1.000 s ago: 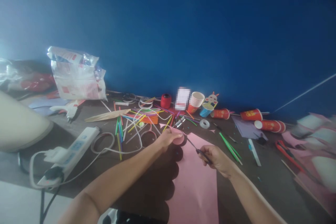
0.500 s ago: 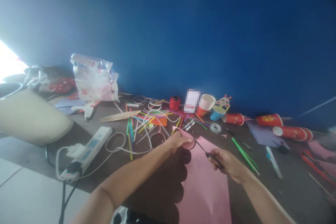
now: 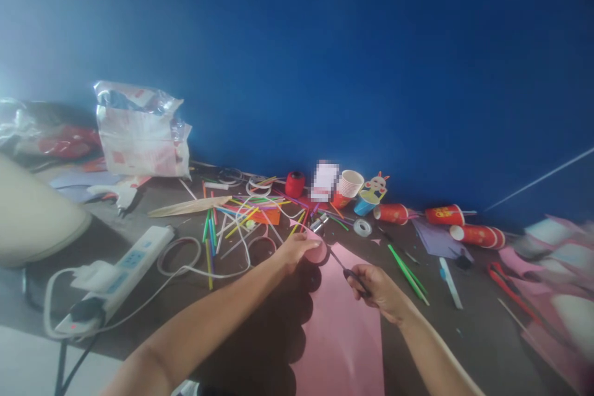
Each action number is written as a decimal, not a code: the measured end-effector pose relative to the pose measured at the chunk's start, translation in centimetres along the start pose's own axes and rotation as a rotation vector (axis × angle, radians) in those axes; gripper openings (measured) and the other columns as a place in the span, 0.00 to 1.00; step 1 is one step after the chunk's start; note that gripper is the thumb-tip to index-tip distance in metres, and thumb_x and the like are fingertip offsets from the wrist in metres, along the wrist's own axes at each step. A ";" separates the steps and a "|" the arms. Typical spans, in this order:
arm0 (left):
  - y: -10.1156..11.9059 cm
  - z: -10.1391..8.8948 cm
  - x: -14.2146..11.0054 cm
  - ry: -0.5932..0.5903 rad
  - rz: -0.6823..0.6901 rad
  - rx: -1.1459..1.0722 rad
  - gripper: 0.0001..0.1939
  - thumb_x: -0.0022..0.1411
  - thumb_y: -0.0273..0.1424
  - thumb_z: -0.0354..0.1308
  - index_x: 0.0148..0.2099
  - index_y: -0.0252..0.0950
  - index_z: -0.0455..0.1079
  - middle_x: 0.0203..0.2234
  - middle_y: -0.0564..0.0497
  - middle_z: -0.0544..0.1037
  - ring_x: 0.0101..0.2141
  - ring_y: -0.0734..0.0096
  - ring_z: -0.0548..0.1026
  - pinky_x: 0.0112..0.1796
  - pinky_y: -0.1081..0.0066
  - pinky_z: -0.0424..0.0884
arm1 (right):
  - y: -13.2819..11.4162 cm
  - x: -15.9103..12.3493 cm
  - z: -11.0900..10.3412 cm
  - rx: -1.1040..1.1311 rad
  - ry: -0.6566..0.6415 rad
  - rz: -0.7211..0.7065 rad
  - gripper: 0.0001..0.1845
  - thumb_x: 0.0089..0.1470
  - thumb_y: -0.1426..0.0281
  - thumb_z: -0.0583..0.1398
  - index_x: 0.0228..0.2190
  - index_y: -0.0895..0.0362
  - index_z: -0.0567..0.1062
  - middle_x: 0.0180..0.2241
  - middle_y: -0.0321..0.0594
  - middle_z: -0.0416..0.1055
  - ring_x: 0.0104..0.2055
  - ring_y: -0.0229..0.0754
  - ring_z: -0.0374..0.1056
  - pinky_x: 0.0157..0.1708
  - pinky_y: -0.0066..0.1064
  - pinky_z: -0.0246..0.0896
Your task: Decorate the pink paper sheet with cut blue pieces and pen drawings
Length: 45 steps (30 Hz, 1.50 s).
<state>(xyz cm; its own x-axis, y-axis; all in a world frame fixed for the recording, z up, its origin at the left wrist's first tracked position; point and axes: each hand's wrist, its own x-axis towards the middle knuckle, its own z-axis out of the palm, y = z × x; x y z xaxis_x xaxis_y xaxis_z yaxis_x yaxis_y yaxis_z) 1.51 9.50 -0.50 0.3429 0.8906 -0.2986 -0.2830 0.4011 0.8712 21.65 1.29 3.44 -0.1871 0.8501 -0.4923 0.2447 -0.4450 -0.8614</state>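
Note:
My left hand pinches a rounded piece of pink paper between thumb and fingers. In my right hand is a pair of scissors, its blades pointing up and left toward that piece. Below both hands lies a large pink paper sheet, its left edge cut in a row of scallops. The scissor tips are close to the sheet's upper left corner. Whether the blades are fully closed is hard to tell. A narrow pink strip runs up and left from the held piece.
Colourful sticks and a white cable lie beyond my left hand. A power strip is at left. Paper cups, a tape roll, green sticks and a utility knife surround the right side. A blue wall stands behind.
The view has turned right, so everything sits further left. The rounded paper piece and the scissor blades now show a gap between them. Both hands keep their holds.

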 end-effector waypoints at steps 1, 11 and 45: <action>0.0 0.0 0.0 0.001 -0.003 -0.002 0.19 0.38 0.38 0.68 0.31 0.28 0.74 0.25 0.45 0.77 0.28 0.67 0.75 0.37 0.67 0.67 | 0.0 0.0 0.0 0.000 0.001 -0.005 0.19 0.43 0.55 0.61 0.24 0.59 0.66 0.16 0.31 0.64 0.13 0.25 0.43 0.14 0.23 0.32; 1.3 0.2 -0.6 -0.058 -0.009 -0.008 0.18 0.36 0.38 0.69 0.28 0.29 0.75 0.22 0.47 0.77 0.25 0.71 0.73 0.34 0.70 0.65 | -0.2 -0.3 -0.1 -0.048 0.015 0.007 0.19 0.43 0.54 0.61 0.24 0.59 0.66 0.16 0.31 0.64 0.13 0.25 0.44 0.15 0.23 0.32; 1.8 -0.8 -0.3 -0.158 -0.092 0.098 0.14 0.37 0.34 0.68 0.27 0.29 0.75 0.22 0.48 0.77 0.25 0.72 0.72 0.32 0.71 0.66 | -1.6 0.2 -1.9 -0.139 -0.113 0.022 0.19 0.44 0.56 0.62 0.24 0.59 0.66 0.15 0.31 0.63 0.15 0.26 0.45 0.16 0.23 0.32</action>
<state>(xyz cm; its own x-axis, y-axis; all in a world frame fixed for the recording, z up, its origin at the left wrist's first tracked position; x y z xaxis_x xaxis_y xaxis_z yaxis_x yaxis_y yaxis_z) 0.21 10.11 0.87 0.5022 0.8032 -0.3205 -0.1577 0.4495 0.8793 23.02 2.72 4.96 -0.2843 0.7998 -0.5287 0.3779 -0.4133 -0.8284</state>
